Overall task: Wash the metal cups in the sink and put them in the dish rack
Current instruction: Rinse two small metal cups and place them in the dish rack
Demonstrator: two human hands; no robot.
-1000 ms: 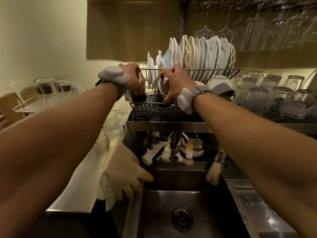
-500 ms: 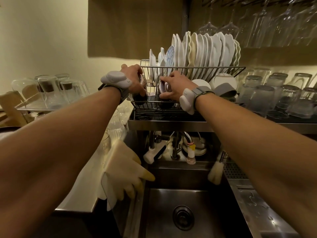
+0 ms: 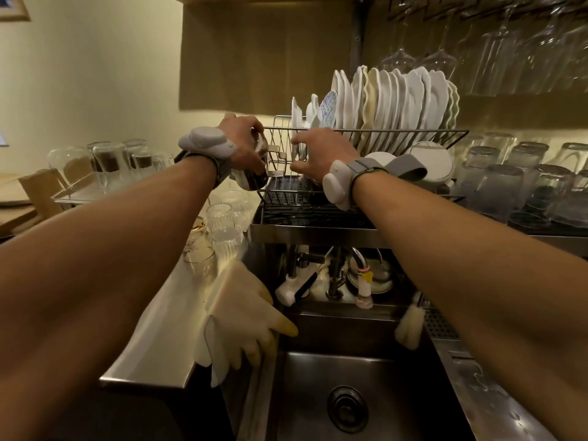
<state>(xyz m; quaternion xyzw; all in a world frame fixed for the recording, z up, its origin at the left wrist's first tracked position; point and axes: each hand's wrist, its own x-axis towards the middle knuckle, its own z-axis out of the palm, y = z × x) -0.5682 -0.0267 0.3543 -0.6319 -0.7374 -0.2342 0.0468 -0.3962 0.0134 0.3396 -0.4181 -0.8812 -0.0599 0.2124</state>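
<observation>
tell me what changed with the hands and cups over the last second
The right hand has set its metal cup down in the dish rack and opened, fingers spread above it. The left hand still grips its metal cup at the rack's left end. Plates, glasses and rubber gloves stayed put.

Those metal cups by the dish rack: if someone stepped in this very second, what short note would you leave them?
Left hand: gripping a metal cup at the left end of the dish rack, not yet set down.
Right hand: reaching into the rack's lower tier; whether it holds a cup is hidden.
Sink: basin looks empty of cups, so washing seems done.
Left: seat the held cup in the rack, then check the right hand's spot.
</observation>
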